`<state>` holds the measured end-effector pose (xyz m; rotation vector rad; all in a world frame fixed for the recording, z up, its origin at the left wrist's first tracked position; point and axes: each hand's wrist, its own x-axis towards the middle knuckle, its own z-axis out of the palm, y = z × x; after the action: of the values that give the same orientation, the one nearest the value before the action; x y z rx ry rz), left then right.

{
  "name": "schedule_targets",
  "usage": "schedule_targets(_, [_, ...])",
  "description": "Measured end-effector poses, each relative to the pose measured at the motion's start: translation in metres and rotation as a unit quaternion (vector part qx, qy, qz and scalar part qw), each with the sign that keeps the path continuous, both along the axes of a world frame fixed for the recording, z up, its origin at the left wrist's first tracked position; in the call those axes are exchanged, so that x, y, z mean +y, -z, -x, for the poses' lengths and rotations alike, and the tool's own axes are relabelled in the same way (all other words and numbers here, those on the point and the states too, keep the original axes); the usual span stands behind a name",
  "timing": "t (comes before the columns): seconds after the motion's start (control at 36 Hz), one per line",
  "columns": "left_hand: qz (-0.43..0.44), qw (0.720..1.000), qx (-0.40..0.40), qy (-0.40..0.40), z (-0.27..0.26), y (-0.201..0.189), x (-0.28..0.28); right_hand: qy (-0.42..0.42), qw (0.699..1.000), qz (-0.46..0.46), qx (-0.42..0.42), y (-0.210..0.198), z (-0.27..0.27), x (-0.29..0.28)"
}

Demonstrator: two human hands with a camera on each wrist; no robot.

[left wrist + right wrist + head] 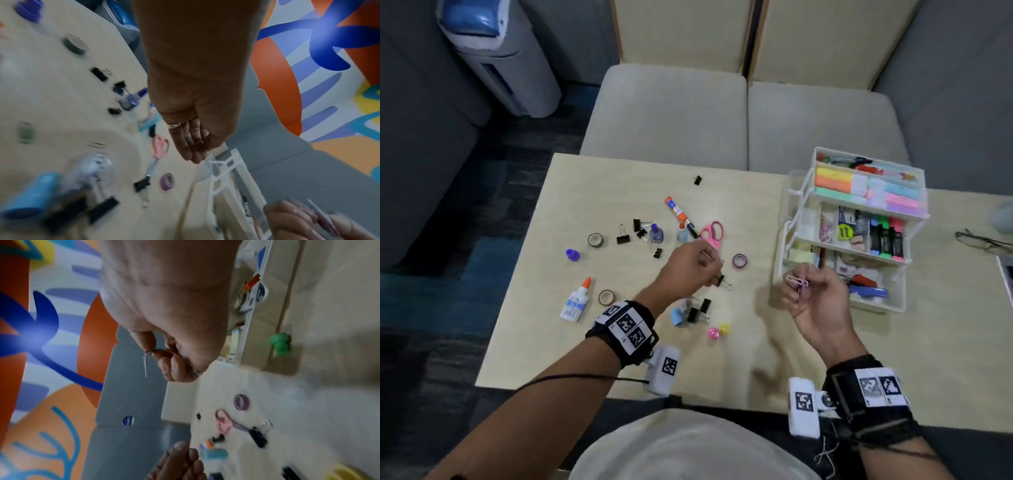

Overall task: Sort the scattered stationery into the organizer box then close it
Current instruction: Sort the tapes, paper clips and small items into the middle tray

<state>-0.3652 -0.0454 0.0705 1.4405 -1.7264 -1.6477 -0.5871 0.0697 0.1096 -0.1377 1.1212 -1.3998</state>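
Observation:
The white three-tier organizer box stands open at the table's right, its trays holding sticky notes, markers and small items. My right hand hovers just left of its lowest tray and pinches pink and white paper clips; the right wrist view shows that hand with its fingers curled on a clip. My left hand hangs over a black binder clip, and in the left wrist view its fingers are straight and hold nothing. Pink scissors and a glue stick lie beyond it.
Scattered on the table are a glue bottle, tape rolls, several black binder clips, a purple cap and pink and yellow pins. Eyeglasses lie far right. A grey sofa stands behind.

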Motion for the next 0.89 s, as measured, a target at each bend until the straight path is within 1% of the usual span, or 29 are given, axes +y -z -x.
schedule_targets(0.11, [-0.014,0.998,0.06,-0.033,0.064,-0.02,-0.014,0.029,0.997,0.069,-0.016,-0.024,0.042,-0.005])
schedule_targets(0.22, [0.008,0.997,0.072,-0.038,0.135,-0.034,-0.027,0.059,0.994,0.088,-0.028,-0.044,0.083,-0.016])
schedule_targets(0.31, [0.024,0.998,0.047,-0.036,0.184,-0.038,-0.034,0.081,0.995,0.028,-0.044,-0.045,0.109,-0.028])
schedule_targets(0.36, [0.038,0.999,0.008,-0.038,0.21,-0.037,-0.037,0.112,0.992,-0.026,-0.051,-0.038,0.125,-0.035])
schedule_targets(0.44, [0.073,0.995,-0.052,-0.038,0.241,-0.028,-0.039,0.14,0.986,-0.066,-0.055,-0.027,0.142,-0.043])
schedule_targets(0.56, [0.095,0.99,-0.102,-0.026,0.259,-0.016,-0.035,0.13,0.987,-0.088,-0.047,-0.014,0.16,-0.051])
schedule_targets(0.67, [0.111,0.989,-0.095,-0.015,0.257,-0.007,-0.028,0.098,0.989,-0.094,-0.051,-0.004,0.171,-0.059])
schedule_targets(0.78, [0.12,0.988,-0.097,-0.023,0.25,-0.004,-0.021,0.066,0.992,-0.105,-0.014,-0.003,0.169,-0.069])
schedule_targets(0.89, [0.116,0.987,-0.105,-0.023,0.235,0.0,-0.014,0.054,0.993,-0.103,0.013,0.004,0.162,-0.078])
